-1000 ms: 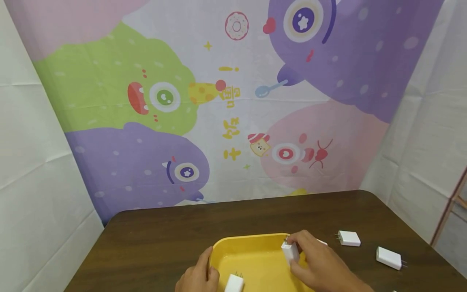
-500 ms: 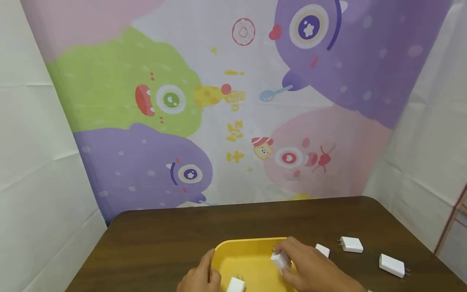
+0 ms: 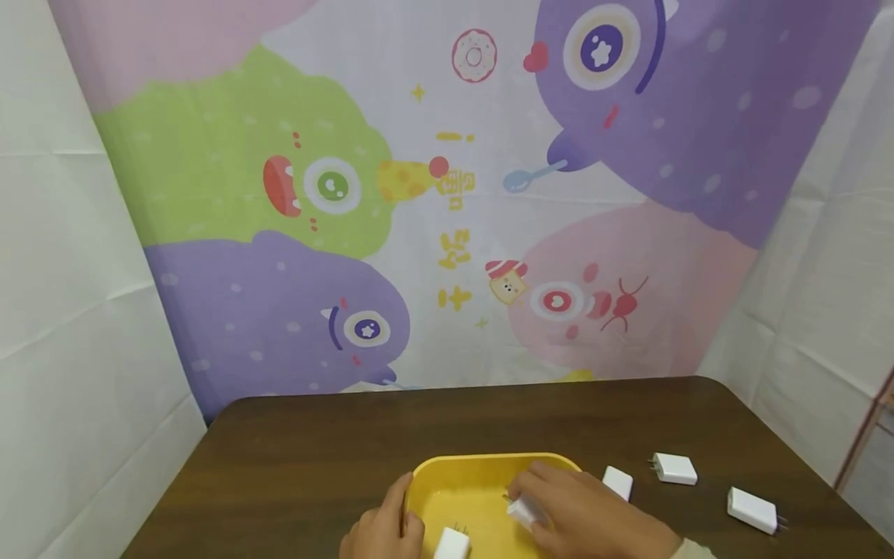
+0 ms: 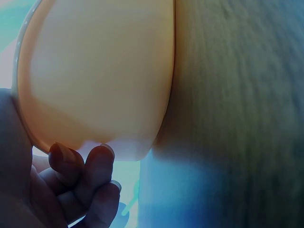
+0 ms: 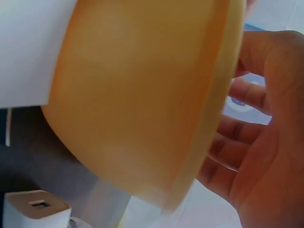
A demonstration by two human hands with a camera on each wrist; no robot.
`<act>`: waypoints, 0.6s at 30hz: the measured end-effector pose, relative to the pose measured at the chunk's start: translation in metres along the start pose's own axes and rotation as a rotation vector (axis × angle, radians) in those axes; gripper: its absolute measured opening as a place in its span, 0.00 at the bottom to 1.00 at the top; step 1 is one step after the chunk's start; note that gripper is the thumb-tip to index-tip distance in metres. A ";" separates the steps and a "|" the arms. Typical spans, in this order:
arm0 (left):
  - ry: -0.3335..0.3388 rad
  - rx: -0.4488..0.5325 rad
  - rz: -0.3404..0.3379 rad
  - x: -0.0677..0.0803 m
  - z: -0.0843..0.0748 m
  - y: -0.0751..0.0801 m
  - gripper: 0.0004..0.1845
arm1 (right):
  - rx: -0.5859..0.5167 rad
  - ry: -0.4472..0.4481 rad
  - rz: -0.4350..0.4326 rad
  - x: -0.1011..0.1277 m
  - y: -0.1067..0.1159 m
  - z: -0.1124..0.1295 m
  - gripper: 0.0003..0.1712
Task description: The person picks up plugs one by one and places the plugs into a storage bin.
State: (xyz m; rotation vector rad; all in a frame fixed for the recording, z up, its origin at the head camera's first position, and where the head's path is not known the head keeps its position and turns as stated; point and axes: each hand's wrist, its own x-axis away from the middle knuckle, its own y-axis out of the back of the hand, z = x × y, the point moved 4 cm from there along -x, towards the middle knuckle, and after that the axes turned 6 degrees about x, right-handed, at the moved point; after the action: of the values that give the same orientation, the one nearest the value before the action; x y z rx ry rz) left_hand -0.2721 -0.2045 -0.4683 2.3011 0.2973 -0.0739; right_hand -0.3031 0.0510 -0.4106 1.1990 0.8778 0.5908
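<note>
1. Contact at the left is kept: the left hand (image 3: 380,532) is held against the near-left rim of the yellow tray (image 3: 482,467), fingers curled round the edge and thumb up along it, much as half a second ago.
2. A white charger (image 3: 452,543) is seen lying inside the tray near the left hand, prongs pointing to the far side, long axis running near to far.
3. The charger in the right hand (image 3: 525,510) has been carried leftward and lower, from above the tray's far-right rim into its middle; release into the tray is judged close. It is pinched by the fingers of the right hand (image 3: 587,520), prongs pointing left and far; its long axis cannot be told.
4. Three loose chargers (image 3: 676,468) lie on the desk (image 3: 307,450), right of the tray.
</note>
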 end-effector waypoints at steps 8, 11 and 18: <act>-0.007 -0.006 -0.008 0.001 -0.002 0.002 0.26 | 0.022 0.002 0.100 -0.013 -0.001 0.003 0.13; -0.009 -0.008 -0.006 0.001 -0.001 0.002 0.26 | 0.011 -0.009 0.134 -0.018 -0.005 0.002 0.13; -0.002 0.003 0.002 0.001 -0.002 0.003 0.26 | 0.036 0.012 0.117 -0.024 -0.010 0.003 0.13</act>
State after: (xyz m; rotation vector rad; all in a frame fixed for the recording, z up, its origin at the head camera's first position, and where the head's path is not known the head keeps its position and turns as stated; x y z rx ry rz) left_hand -0.2706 -0.2048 -0.4655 2.3042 0.2943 -0.0758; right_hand -0.3145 0.0272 -0.4137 1.2865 0.8354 0.6798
